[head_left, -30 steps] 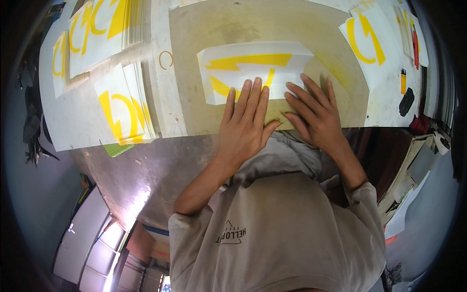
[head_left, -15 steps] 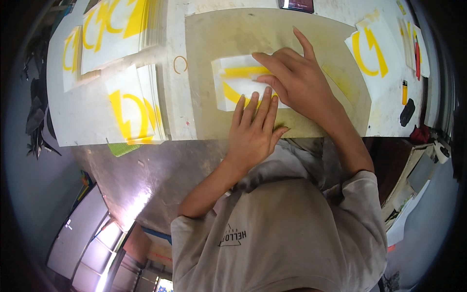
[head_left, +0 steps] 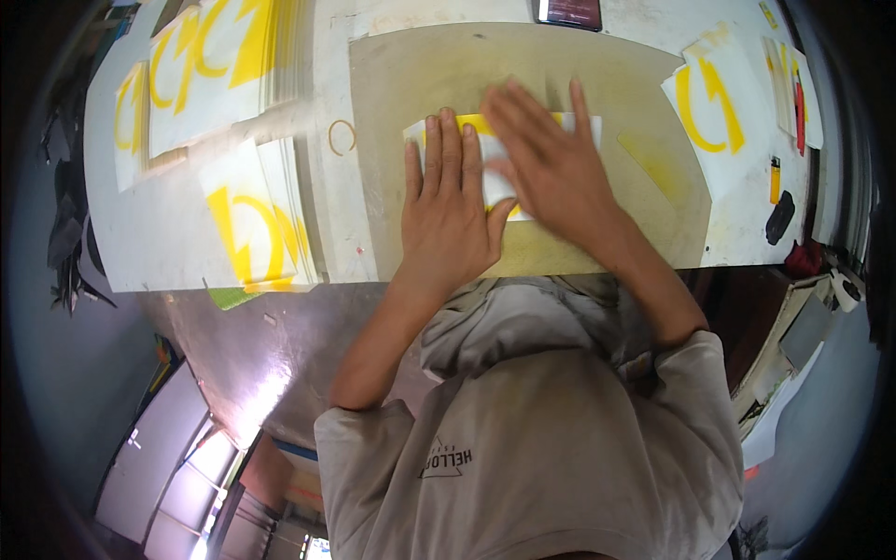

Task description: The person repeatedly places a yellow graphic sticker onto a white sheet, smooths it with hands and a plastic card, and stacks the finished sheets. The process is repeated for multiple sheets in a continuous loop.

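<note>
Hands (head_left: 446,210) outstretched: left (head_left: 446,210), gripping nothing, on yellow-patterned paper (head_left: 495,189); blurred right (head_left: 560,173) apparently likewise.

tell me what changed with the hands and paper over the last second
The left hand moved left, from the lower middle of the paper to its left part. The right hand, blurred, moved up and left from the paper's right end, across its right part. Neither visibly grips anything. The paper stays on the mat; the stacks at left and the lighter lie as before.

Dark phone (head_left: 569,13), thin brown ring (head_left: 330,139), red pen (head_left: 800,119), yellow lighter (head_left: 775,186) near a black object (head_left: 779,218)
</note>
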`<state>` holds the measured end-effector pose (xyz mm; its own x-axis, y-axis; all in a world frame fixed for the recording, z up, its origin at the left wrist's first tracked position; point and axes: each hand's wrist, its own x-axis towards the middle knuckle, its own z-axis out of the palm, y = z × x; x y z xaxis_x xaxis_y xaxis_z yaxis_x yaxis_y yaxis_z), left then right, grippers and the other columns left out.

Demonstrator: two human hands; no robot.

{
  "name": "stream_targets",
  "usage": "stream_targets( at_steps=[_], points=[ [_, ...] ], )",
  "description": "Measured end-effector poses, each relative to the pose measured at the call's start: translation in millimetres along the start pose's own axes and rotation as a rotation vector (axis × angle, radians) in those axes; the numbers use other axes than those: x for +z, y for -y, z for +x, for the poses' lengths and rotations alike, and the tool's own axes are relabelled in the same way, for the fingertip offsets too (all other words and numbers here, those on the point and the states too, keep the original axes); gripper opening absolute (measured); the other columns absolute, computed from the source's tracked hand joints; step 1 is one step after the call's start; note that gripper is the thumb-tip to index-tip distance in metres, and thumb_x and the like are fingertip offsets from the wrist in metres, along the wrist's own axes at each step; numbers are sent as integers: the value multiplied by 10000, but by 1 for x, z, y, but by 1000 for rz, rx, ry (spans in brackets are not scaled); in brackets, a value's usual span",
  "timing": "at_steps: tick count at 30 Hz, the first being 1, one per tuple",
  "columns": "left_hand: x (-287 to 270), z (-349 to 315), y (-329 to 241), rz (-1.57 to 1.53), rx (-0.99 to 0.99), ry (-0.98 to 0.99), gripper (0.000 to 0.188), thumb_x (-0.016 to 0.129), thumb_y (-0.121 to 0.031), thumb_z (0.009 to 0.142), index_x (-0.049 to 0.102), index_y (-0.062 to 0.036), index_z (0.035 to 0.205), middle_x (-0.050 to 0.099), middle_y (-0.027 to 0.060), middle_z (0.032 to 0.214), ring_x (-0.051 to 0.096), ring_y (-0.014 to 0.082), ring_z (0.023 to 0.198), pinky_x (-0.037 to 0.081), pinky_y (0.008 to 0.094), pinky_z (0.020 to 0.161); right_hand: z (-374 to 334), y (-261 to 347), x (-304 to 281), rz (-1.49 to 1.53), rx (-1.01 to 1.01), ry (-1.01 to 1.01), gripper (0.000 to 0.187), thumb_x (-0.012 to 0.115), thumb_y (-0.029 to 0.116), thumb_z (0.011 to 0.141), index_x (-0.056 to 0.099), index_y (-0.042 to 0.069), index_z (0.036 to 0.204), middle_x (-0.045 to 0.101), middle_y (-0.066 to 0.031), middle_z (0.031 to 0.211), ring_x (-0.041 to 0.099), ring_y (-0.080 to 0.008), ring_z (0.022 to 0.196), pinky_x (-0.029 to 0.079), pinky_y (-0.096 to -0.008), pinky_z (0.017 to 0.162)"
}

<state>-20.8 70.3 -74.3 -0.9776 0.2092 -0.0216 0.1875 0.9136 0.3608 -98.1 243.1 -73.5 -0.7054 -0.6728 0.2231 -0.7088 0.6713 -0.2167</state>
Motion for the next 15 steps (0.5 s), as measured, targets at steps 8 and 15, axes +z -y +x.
stream_targets(
  at_steps=[8, 15],
  points=[
    [-5, -6, -18, 90, -64, -11, 836, 539, -457, 1008, 338, 182, 1508, 258, 381, 1622, 205, 519, 1546, 148, 667, 1225, -94, -46, -52, -219, 431, 34, 585, 645, 395, 995, 534, 39, 1446, 515, -194, 1483, 456, -362, 1415, 183, -706, 1186],
    [12, -12, -25, -18, -70, -37, 898, 510, -479, 1024, 232, 211, 1527, 198, 438, 1608, 152, 571, 1536, 128, 673, 1228, -113, -48, -45, 233, 795, -326, 392, 793, 198, 895, 621, 24, 1202, 656, -146, 1032, 628, -337, 981, 449, -502, 915]
  ],
)
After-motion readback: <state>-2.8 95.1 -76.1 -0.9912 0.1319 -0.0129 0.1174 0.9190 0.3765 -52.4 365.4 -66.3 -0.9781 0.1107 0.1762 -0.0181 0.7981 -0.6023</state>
